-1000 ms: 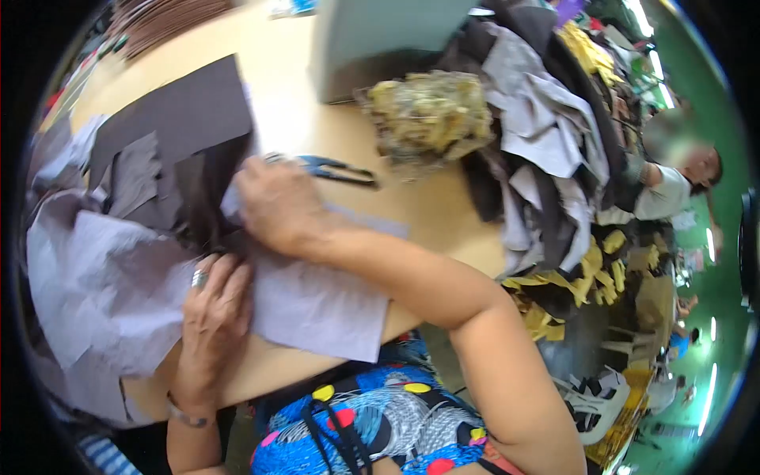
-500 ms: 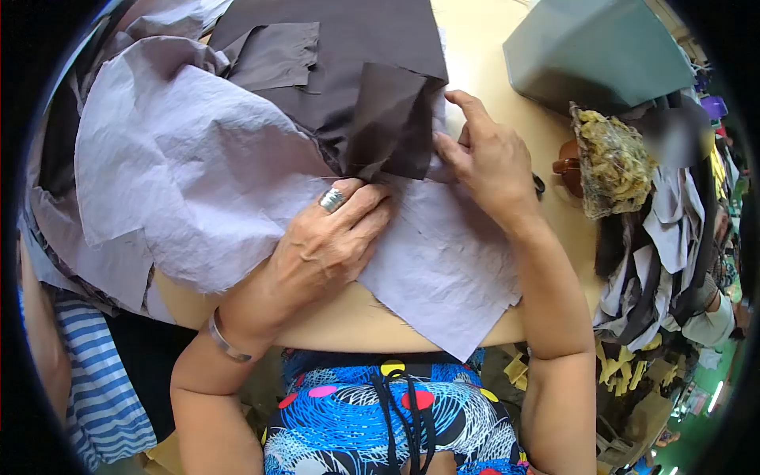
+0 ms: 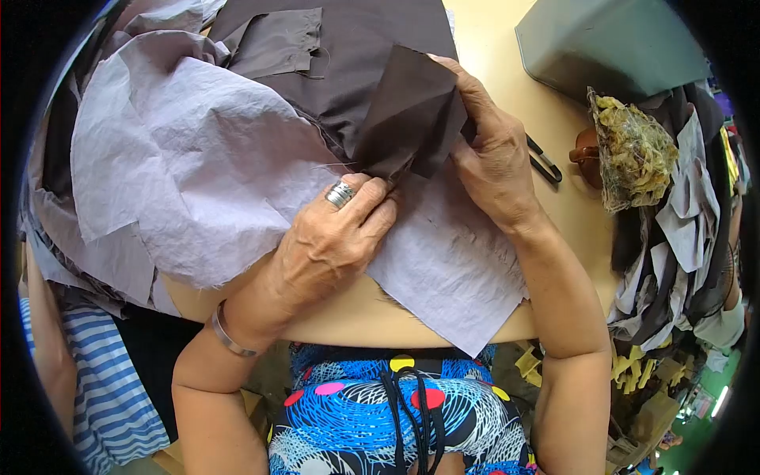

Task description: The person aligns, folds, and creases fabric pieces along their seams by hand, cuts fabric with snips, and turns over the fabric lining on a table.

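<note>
A dark brown fabric flap (image 3: 408, 103) stands up from the cloth between my hands. My left hand (image 3: 340, 222), with a wide silver ring, pinches its lower corner at the seam. On the flap's right edge, my right hand (image 3: 495, 150) is closed, thumb in front and index finger at the upper corner. Beneath lies a larger dark brown cloth (image 3: 380, 28) with a small frayed dark patch (image 3: 277, 43) on it. Pale lilac fabric (image 3: 190, 158) bunches to the left, and a lilac panel (image 3: 459, 261) hangs over the table's front edge.
Black thread snips (image 3: 545, 162) lie right of my right hand. Beyond them are a brown pot-like object (image 3: 584, 154), a plastic-wrapped yellowish lump (image 3: 633, 154) and a grey-green bin (image 3: 609, 47). Fabric scraps (image 3: 681, 214) hang at the right. Another person's striped clothing (image 3: 115, 372) shows at lower left.
My right hand has gone from resting with its index finger outstretched to gripping the flap's right edge. The flap is lifted and tilted up. My left hand keeps its pinch.
</note>
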Action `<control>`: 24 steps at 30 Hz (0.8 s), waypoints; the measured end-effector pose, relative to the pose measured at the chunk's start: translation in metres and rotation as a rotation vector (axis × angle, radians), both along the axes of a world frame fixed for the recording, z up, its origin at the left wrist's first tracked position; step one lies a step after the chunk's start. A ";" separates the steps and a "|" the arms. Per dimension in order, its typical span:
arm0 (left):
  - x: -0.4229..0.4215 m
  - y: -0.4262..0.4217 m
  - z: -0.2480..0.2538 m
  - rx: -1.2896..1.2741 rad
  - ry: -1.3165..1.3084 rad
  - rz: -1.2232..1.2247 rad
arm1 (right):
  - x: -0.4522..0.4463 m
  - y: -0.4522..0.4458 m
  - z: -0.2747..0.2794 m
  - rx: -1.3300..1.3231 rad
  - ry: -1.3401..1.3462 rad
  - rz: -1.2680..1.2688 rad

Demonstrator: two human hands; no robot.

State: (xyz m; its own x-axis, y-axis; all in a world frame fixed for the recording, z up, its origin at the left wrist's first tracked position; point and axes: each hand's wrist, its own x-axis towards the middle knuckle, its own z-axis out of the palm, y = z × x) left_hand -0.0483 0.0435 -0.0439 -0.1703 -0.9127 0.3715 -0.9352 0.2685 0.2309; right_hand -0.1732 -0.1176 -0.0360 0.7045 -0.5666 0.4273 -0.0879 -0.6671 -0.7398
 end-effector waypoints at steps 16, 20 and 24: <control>0.011 -0.008 -0.005 -0.038 0.455 0.151 | -0.026 0.036 -0.020 -0.393 0.138 0.136; 0.012 -0.011 -0.003 0.042 0.517 0.202 | -0.026 0.038 -0.020 -0.554 0.187 0.152; 0.015 -0.015 0.012 0.145 0.424 0.257 | -0.024 0.039 -0.019 -0.591 0.222 0.158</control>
